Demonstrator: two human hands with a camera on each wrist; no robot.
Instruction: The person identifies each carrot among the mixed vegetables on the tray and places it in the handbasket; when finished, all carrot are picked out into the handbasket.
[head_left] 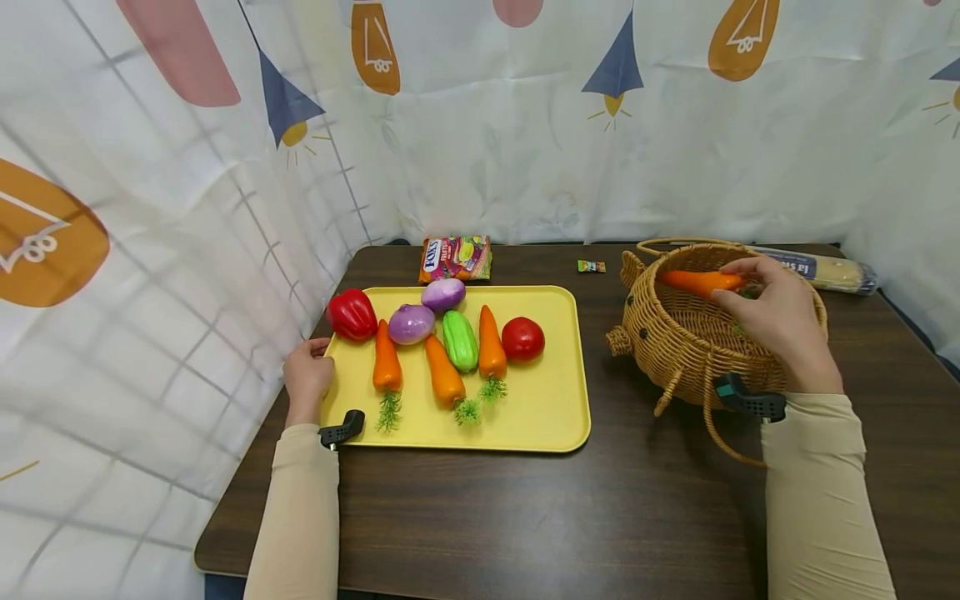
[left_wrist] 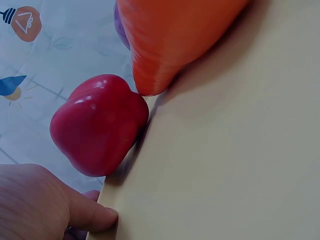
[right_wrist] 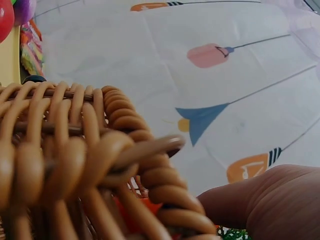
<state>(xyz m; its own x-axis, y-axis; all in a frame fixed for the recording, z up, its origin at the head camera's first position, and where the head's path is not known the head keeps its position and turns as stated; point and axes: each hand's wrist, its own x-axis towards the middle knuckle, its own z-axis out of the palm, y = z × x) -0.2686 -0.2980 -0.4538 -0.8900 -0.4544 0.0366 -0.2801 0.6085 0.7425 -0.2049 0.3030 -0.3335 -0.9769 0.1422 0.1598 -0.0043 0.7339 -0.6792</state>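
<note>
My left hand (head_left: 307, 379) pinches the left rim of a yellow tray (head_left: 540, 408), its thumb on top in the left wrist view. A red bell pepper (left_wrist: 100, 125) sits at the tray's corner just beyond that hand. On the tray lie three orange carrots (head_left: 491, 343), two purple vegetables (head_left: 411, 325), a ridged green vegetable (head_left: 460, 342) and a red tomato (head_left: 522, 340). At the right, my right hand (head_left: 783, 312) holds another carrot (head_left: 693, 282) by its leafy end, within the mouth of a pig-shaped wicker basket (head_left: 675, 350). The right wrist view mostly shows basket weave.
Behind the tray lies a Fox's candy bag (head_left: 456, 258), with a small green-wrapped sweet (head_left: 591, 267) to its right. A pasta packet (head_left: 825, 271) lies behind the basket. The basket's handle loop (head_left: 720, 437) hangs toward the front. Patterned curtains (head_left: 510, 150) border the dark table (head_left: 525, 525).
</note>
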